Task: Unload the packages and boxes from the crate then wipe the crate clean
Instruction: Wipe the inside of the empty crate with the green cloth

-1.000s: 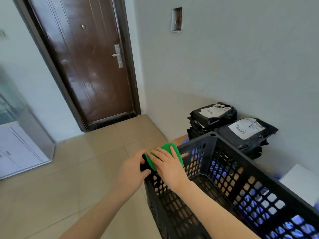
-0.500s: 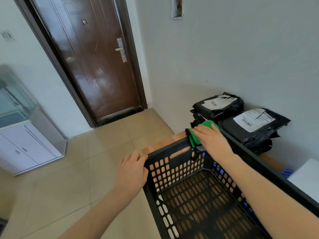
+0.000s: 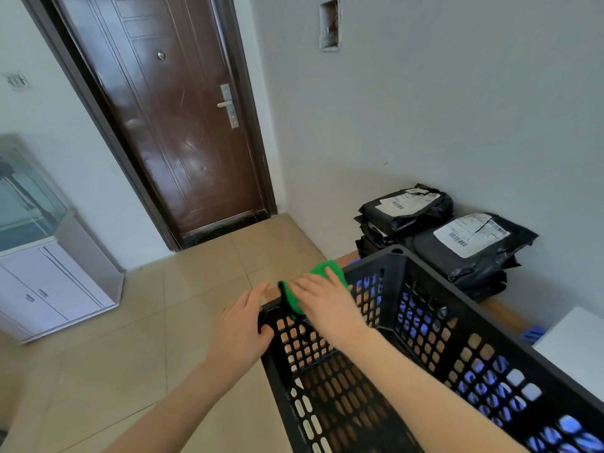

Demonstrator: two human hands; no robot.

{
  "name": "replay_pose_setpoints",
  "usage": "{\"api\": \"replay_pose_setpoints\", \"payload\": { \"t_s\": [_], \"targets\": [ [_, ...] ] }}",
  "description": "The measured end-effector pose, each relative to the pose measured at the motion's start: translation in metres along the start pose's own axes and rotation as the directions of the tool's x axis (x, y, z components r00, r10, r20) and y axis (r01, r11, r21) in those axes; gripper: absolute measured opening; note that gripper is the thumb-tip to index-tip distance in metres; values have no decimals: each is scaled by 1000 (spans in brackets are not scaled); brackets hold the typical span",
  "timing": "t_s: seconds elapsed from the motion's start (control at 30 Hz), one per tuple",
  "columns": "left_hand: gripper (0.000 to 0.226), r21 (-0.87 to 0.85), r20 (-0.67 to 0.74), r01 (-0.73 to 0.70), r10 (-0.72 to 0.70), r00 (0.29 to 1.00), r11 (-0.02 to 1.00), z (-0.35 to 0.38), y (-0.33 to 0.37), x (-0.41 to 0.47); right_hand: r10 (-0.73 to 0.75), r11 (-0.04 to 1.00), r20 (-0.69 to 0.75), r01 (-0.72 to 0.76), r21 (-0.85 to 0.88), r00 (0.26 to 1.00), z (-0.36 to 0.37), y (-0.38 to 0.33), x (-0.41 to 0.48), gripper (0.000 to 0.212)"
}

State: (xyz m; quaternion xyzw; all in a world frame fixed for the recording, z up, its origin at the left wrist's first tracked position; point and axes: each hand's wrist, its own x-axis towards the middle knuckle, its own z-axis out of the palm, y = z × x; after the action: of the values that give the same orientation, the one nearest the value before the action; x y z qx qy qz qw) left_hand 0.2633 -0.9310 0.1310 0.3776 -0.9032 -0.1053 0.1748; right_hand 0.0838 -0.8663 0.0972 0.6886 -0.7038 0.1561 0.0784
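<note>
One green cloth (image 3: 327, 269) lies under the right grip (image 3: 327, 307) on the crate (image 3: 396, 273) rim.

Bright, even indoor light, soft shadows. We get glare streaks on the glossy door (image 3: 170, 132) and a dimmer band low on the wall (image 3: 457, 109). The wide lens bows the door frame (image 3: 103, 125), and the crate (image 3: 483, 308) interior sits in shade.

- Surface (image 3: 505, 313): low wooden top along the grey wall, visible only as strips beside the crate (image 3: 394, 289).
- Crate: black, perforated, standing on the surface.
- Packages (image 3: 470, 246): two stacks of black bags, white labels up, just behind the crate.
- White box (image 3: 575, 348): right of the crate.
- Floor (image 3: 202, 289): beige tiles left of the crate.
</note>
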Motion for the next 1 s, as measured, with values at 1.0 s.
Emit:
{"api": "replay_pose_setpoints", "payload": {
  "t_s": [1.0],
  "targets": [
    [86, -31, 48, 33, -32, 998, 999, -3, -5, 1, -19, 997, 143, 8, 78, 990, -8, -19, 5, 65]
  ]
}}
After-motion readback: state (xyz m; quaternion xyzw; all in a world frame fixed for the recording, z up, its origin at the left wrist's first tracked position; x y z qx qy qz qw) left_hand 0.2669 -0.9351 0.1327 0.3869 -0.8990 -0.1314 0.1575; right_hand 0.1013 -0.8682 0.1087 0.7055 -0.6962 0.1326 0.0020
